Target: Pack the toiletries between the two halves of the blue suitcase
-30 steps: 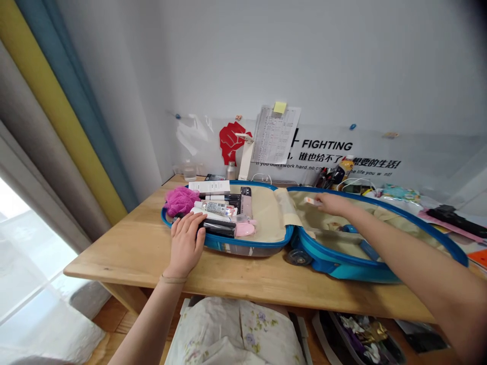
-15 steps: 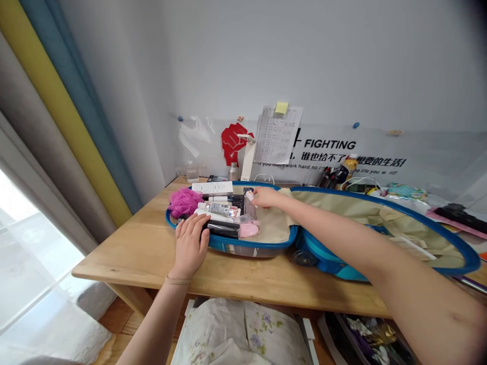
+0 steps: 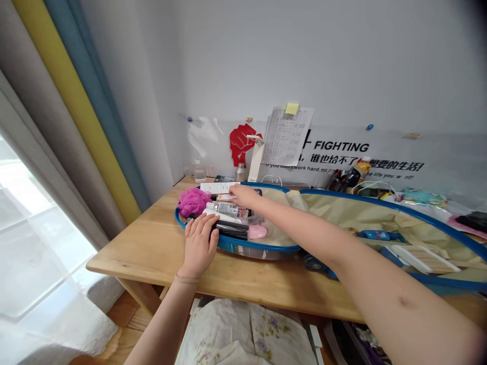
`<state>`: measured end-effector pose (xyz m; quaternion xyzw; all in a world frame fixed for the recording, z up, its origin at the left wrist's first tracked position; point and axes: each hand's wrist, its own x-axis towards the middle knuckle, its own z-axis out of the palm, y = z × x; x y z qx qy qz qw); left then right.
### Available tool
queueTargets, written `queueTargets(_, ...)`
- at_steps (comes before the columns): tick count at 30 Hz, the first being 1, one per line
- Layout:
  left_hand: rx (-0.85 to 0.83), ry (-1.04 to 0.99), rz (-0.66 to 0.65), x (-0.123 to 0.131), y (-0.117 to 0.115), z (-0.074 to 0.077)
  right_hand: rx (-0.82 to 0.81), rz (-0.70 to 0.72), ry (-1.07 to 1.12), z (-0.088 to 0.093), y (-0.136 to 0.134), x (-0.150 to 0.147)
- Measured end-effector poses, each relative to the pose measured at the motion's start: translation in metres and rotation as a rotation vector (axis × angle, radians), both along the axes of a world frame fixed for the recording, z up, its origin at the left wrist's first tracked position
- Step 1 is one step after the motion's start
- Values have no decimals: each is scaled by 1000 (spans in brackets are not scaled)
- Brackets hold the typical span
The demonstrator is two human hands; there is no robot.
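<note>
Pale wall fills the upper frame, carrying a clear plastic sheet point(image 3: 380, 152) printed with "FIGHTING", a red fist cutout point(image 3: 243, 144) and a printed chart point(image 3: 287, 137) topped by a yellow sticky note point(image 3: 291, 108). Yellow and blue curtains point(image 3: 76, 101) hang at upper left. Across the middle runs a wooden counter point(image 3: 152, 248) bearing an open blue hard-shell suitcase point(image 3: 262, 246), its beige-lined other half point(image 3: 342, 215) spread toward the right. Packed into the half at centre are a pink mesh bath puff point(image 3: 193, 202), a white box point(image 3: 218, 187), a silver tube point(image 3: 230, 210), a black bottle point(image 3: 232, 230) and a pink case point(image 3: 257, 232). The left hand point(image 3: 198, 245) rests there with its grip open, fingers point(image 3: 210, 225) laid over the black bottle. From the lower right, the right hand point(image 3: 243, 195) reaches across, its grip pinching a small white tube point(image 3: 223, 197) just above the silver tube. A blue bottle point(image 3: 378, 234) and a white comb point(image 3: 424, 259) lie in the beige-lined half.
</note>
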<state>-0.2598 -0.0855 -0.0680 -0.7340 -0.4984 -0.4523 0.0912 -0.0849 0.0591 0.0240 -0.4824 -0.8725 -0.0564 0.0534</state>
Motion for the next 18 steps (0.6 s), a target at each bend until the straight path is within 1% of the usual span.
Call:
queueTargets(4,-5,7,-5,0,0,1,17,19,-19,-11,5,-14)
queueTargets(7,6,8,-3,0,0,1,-3,19,-32,-13,5,-18)
queueTargets(9,7,10,4,0,0,0,-25,20,-32,-9,1,-18)
queueTargets(11,7,15,7,0,0,-1,-39,14,-15,1,-4,-12)
queueTargets(13,13,23,3,-1,0,-1,-39,-12,14,20,-9,6)
queueTargets(14,17,27,0,-1,0,-1,-35,-39,29,31,-12,21)
queueTargets(16,26,30,-2,-1,1,-1,-24,-128,56,55,-17,62)
queueTargets(18,36,27,-1,-2,1,-1,-20,-263,64,75,-24,116)
